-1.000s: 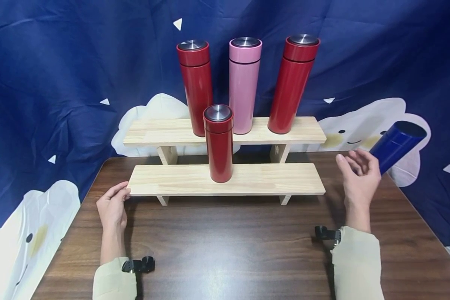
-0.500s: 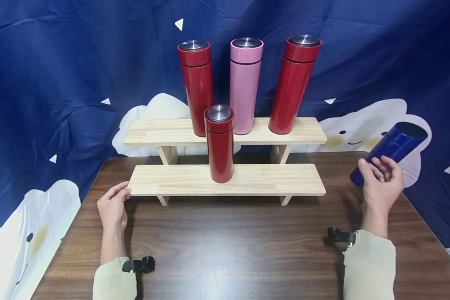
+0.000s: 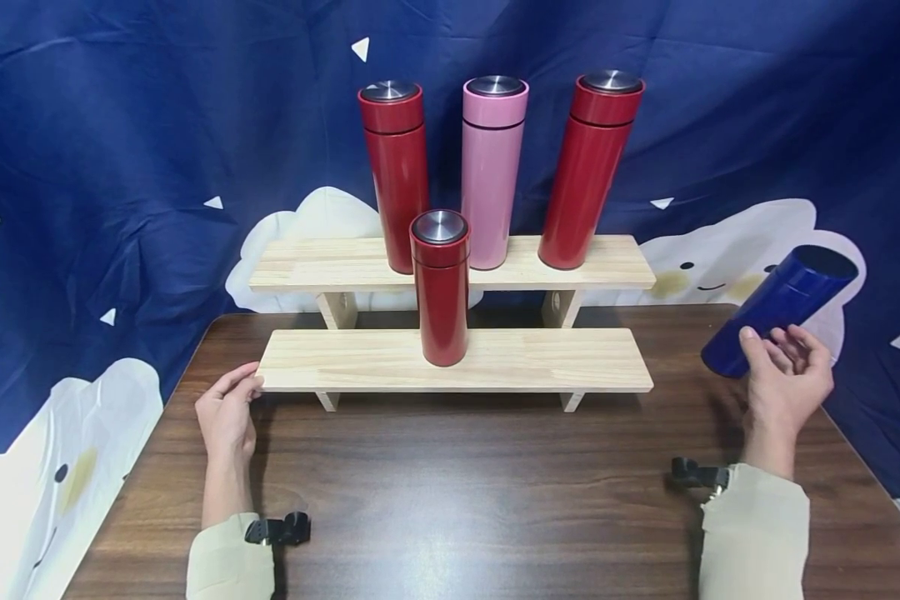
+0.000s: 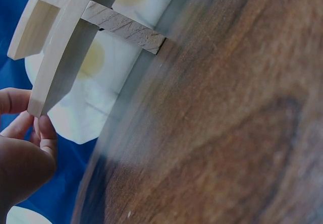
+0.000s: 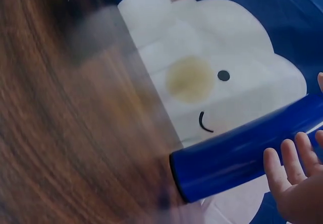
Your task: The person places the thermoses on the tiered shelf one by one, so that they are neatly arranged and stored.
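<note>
My left hand (image 3: 228,414) pinches the left front corner of the lower wooden shelf (image 3: 345,360); in the left wrist view, fingers (image 4: 15,100) lie on both sides of the board's end. A red thermos (image 3: 441,300) stands upright on that shelf. Behind it, the raised shelf (image 3: 300,260) bears a red thermos (image 3: 395,175), a pink thermos (image 3: 494,179) and another red thermos (image 3: 591,175). On the right, my right hand (image 3: 787,383) is in front of a blue thermos (image 3: 768,312), fingers loosely bent. Whether it touches the thermos I cannot tell.
Brown wood tabletop (image 3: 450,483) extends in front of the shelves. A dark blue curtain (image 3: 157,125) with white smiling clouds (image 3: 720,242) hangs behind the table. The blue thermos is near the table's right side.
My right hand has moved to the right across the front of the blue thermos, uncovering its base. The thermos and my left hand keep their places; the whole view shifts slightly.
</note>
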Demonstrator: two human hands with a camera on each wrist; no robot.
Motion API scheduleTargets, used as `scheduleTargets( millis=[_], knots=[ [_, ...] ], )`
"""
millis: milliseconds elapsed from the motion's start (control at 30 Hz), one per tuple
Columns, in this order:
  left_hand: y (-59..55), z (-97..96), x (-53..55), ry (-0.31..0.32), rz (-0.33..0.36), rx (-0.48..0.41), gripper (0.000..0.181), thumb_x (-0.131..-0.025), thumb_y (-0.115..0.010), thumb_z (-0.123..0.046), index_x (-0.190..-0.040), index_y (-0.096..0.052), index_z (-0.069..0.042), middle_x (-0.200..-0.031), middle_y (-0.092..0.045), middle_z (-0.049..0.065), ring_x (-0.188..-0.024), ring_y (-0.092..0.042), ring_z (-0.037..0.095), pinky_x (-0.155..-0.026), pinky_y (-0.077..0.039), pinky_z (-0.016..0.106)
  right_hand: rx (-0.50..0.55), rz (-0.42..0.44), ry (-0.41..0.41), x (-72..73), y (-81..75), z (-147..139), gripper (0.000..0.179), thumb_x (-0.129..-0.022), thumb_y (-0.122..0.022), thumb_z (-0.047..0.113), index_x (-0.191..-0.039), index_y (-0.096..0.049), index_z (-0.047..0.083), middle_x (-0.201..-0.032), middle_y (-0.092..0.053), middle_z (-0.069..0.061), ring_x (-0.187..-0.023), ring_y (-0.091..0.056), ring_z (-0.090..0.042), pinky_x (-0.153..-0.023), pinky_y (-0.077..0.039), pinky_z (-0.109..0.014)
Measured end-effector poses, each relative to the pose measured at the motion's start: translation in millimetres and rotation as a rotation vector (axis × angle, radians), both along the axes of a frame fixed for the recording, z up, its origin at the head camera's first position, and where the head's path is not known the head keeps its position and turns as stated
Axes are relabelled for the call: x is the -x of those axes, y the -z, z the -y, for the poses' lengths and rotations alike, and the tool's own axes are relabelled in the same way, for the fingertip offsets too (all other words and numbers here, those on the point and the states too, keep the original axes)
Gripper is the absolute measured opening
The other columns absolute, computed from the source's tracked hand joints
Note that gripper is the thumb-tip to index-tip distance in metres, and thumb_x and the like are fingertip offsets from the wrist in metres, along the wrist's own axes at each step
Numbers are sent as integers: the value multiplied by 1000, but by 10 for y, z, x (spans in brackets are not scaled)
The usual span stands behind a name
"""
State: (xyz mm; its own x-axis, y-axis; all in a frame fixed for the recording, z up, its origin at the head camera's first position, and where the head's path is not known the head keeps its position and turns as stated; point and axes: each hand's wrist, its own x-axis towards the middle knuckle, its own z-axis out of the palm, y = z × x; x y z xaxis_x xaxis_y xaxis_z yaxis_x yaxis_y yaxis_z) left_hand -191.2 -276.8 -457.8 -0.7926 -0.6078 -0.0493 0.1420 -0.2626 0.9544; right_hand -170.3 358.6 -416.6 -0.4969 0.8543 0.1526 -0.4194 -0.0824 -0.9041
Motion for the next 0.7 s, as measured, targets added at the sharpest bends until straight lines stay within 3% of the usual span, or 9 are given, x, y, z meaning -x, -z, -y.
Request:
scheduleTargets(
  millis=[300,700],
  knots=[
    [-4,1,-5,-1,-12,17,23,-82,-62,20,-102,-73,15,-75,-73,2,-59,-57,10,-59,-48,18,-17,77,62,39,116,-148,47,-69,-84,-10,-108,-68,9,-105,-65,-2,-82,-61,-7,-83,-47,-17],
    [8,15,7,8,-4,4,21,-82,-63,19,-97,-75,11,-76,-73,2,-59,-56,10,-58,-48,17,83,155,38,157,240,-287,52,-68,-86,-10,-110,-66,14,-108,-61,1,-91,-59,-8,-87,-45,-17]
  ],
)
